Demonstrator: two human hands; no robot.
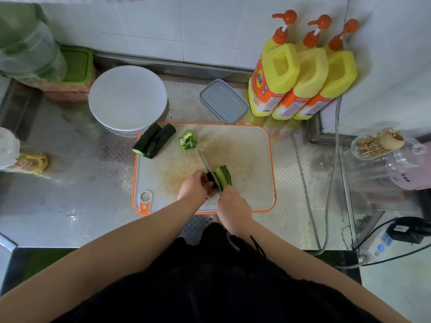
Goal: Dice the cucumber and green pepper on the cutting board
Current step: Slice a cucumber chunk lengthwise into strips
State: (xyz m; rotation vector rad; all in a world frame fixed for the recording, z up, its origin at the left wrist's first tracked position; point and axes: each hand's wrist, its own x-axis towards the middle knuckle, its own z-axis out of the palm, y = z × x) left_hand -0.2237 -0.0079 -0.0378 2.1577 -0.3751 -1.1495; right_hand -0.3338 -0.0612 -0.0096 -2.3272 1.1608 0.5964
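The scene is bright and evenly lit by soft, daylight-like light, and the steel counter [70, 183] gives pale glare patches, most strongly at its left part and near the front edge. Shadows are weak and short, for example under the white plate [127, 97]. The wide-angle lens bends straight lines strongly near the edges, the green-lidded container [28, 43] in the top left corner looks smeared and out of focus, and the centre stays fairly sharp.
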